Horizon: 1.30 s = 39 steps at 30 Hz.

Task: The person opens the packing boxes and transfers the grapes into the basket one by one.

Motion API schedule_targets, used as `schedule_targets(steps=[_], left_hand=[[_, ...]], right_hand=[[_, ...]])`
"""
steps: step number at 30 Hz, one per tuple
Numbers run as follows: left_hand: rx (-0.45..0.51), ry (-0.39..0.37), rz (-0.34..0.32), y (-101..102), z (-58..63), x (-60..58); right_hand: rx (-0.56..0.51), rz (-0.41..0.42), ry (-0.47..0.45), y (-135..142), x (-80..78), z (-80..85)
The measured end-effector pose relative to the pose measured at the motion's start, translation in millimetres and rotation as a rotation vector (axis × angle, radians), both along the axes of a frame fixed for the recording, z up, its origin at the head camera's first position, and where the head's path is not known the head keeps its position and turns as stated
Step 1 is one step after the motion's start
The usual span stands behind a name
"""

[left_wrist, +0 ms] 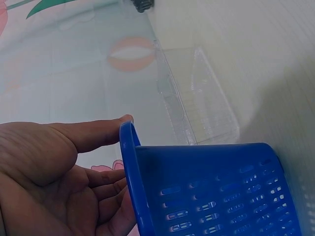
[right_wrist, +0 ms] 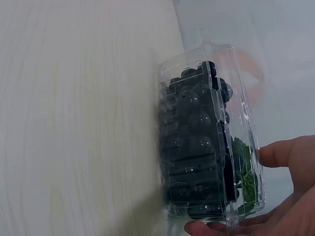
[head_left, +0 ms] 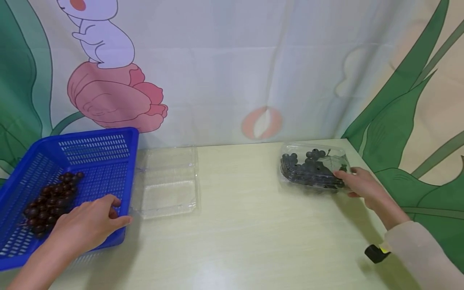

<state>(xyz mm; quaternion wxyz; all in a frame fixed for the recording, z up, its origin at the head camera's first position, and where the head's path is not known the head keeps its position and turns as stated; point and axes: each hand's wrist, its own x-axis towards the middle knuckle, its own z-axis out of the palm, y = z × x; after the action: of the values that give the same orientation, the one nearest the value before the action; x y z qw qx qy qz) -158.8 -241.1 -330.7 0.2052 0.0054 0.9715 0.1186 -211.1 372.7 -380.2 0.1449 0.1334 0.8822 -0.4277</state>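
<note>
I count 3 containers on the head feed. The blue basket [head_left: 99,151] at left holds 1 bunch of dark red grapes [head_left: 52,203], lying toward its left side. The left hand [head_left: 88,223] has the basket's right rim between thumb and fingers, the fingertips partly hidden from me in the wrist view. Across at right, the right hand [head_left: 362,187] grips the right end of a clear lidded box [head_left: 311,146]; I see near-black grapes [head_left: 306,167] and a green leafy piece [right_wrist: 248,187] inside. I can't tell whether that box rests fully on the table [head_left: 235,233]. A clear plastic tray [head_left: 170,193] lies just beside the basket. My widest room is the tabletop between tray and box — both sit near the back edge, by the curtain [head_left: 224,72].
</note>
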Motion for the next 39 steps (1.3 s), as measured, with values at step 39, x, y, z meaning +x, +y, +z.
schedule_targets(steps=[39], left_hand=[[0.002,0.006,0.005,-5.6,-6.1,-3.8]], right_hand=[[-0.066,0.227,-0.069,-66.9,29.1,6.8]])
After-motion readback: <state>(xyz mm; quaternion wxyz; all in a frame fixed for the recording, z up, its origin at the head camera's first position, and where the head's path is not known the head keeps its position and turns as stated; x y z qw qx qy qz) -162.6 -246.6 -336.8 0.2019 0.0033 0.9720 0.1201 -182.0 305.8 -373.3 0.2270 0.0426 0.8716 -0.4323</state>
